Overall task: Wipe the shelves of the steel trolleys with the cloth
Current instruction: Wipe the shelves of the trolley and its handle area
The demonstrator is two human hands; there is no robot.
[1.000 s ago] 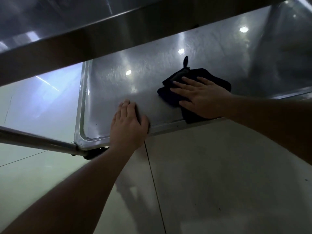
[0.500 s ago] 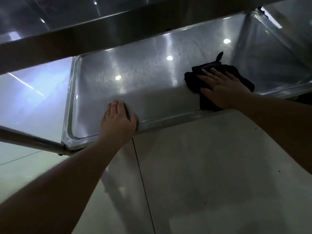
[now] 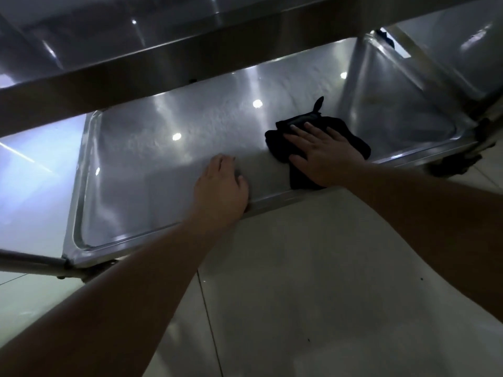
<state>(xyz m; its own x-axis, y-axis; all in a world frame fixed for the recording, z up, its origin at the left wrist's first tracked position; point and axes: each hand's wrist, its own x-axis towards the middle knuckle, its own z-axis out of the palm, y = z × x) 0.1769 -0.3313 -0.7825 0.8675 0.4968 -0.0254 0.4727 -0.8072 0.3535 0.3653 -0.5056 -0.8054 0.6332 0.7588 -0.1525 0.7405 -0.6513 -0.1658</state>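
Note:
The bottom steel shelf (image 3: 141, 170) of a trolley lies low above the floor, shiny and rimmed. A black cloth (image 3: 283, 148) lies crumpled on its right part near the front rim. My right hand (image 3: 322, 152) presses flat on the cloth with fingers spread. My left hand (image 3: 221, 186) rests on the shelf's front rim near the middle, fingers bent over the edge onto the shelf surface, holding nothing else.
An upper steel shelf (image 3: 190, 50) overhangs the lower one. A second trolley shelf (image 3: 462, 50) stands at the right. A black caster wheel (image 3: 454, 163) sits at the right corner, a steel leg bar (image 3: 30, 258) at the left. Pale tiled floor (image 3: 299, 281) lies below.
My right hand slid the cloth rightward along the shelf and then back a little toward the middle. My left hand shifted right along the front rim. The view swung left.

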